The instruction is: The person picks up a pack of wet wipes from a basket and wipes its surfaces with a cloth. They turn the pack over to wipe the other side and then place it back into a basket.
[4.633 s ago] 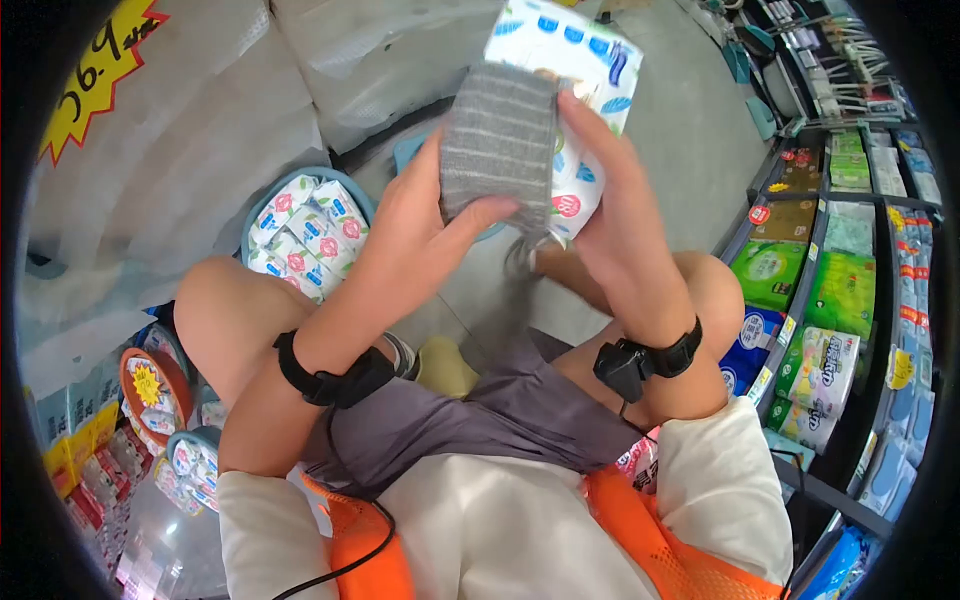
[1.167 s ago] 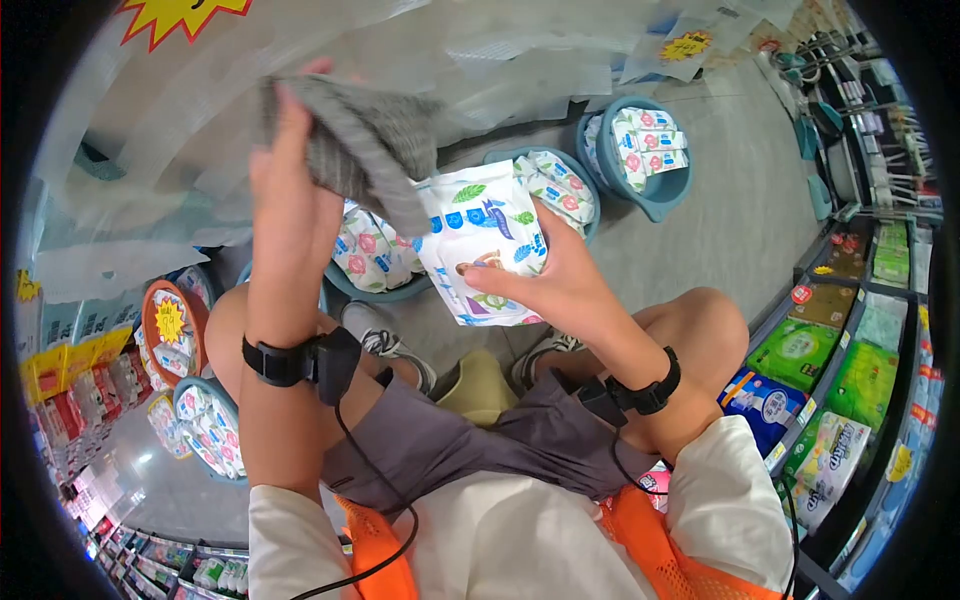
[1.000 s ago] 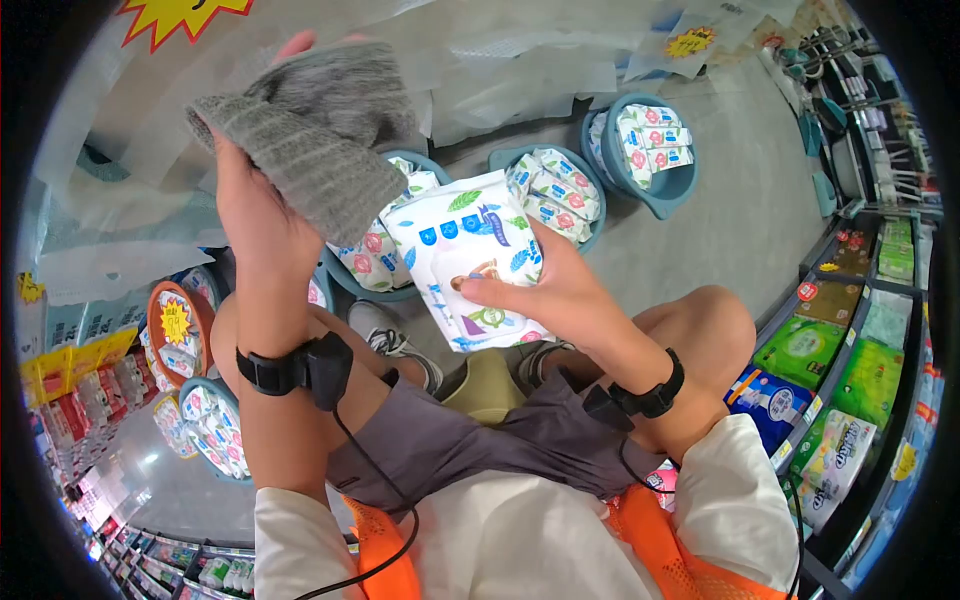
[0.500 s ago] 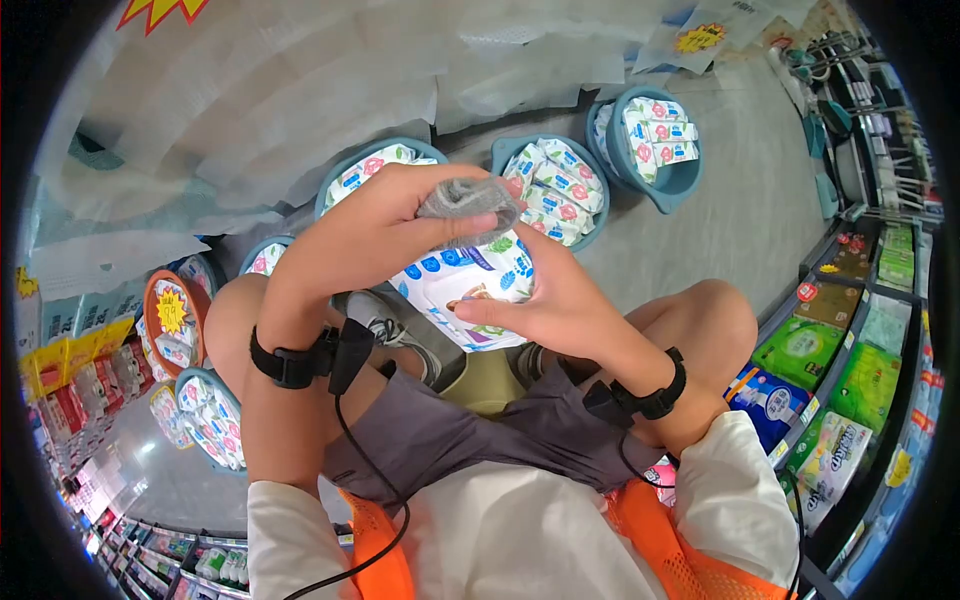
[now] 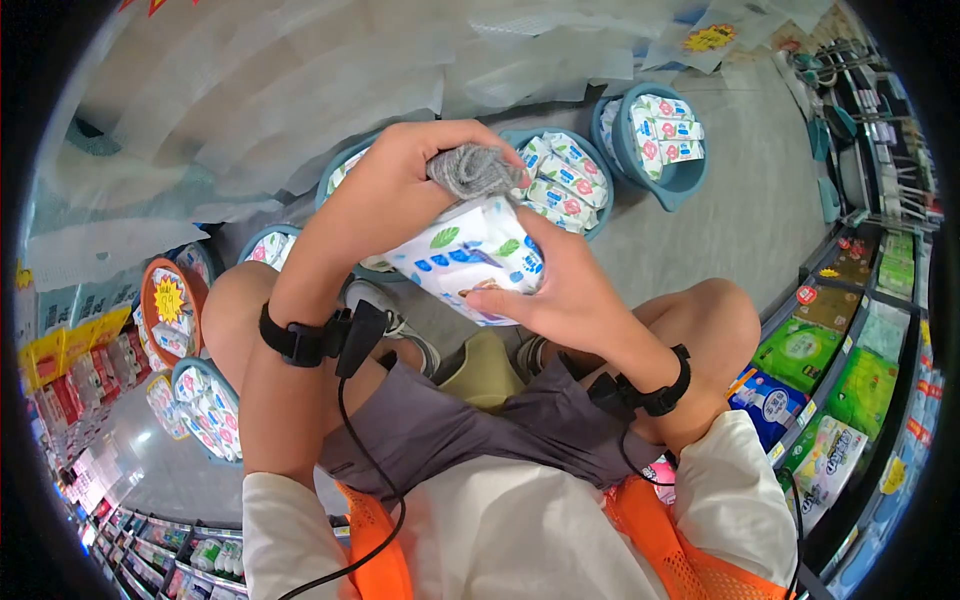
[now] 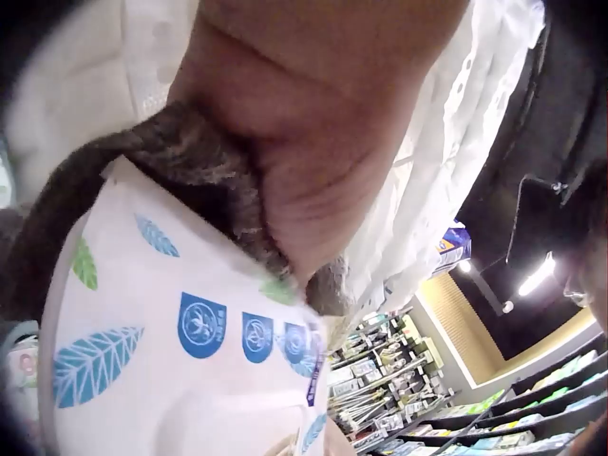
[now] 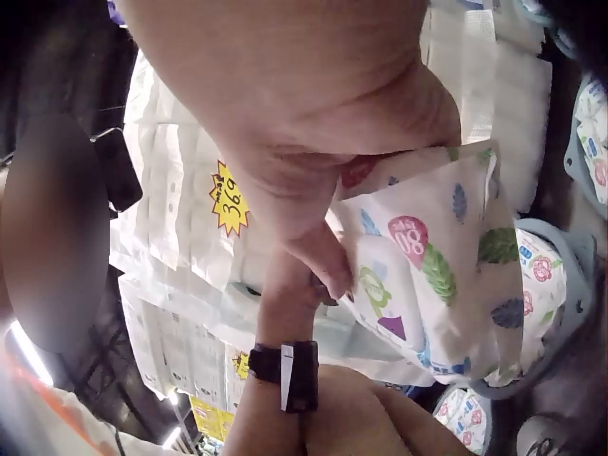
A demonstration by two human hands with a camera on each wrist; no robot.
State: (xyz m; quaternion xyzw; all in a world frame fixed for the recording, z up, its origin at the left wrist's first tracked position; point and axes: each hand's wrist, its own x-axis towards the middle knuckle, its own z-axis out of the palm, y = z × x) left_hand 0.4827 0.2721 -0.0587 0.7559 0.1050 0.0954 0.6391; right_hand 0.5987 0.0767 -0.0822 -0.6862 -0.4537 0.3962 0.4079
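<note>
My right hand (image 5: 555, 278) grips a white pack of wet wipes (image 5: 465, 260) printed with blue and green leaves, its thumb across the front. My left hand (image 5: 412, 178) holds a bunched grey cloth (image 5: 470, 172) at the pack's upper end. In the left wrist view, the cloth (image 6: 185, 142) drapes around the edge of that end, and the blue badges on the pack (image 6: 214, 380) face the camera. The right wrist view shows the pack's side (image 7: 442, 275) with a pink "80" mark; the right fingers behind it are hidden.
Blue tubs full of wipe packs stand beyond my hands, one at the middle (image 5: 603, 205) and one farther right (image 5: 685, 185). An orange tub (image 5: 150, 300) is at left. Tissue packs (image 5: 805, 350) line the right shelf. A plastic-covered stack (image 5: 300, 80) rises behind.
Earlier the cloth hung spread over the left hand, away from the pack. The left hand has since brought it to the pack's upper end, where it is now bunched. The right hand keeps its grip.
</note>
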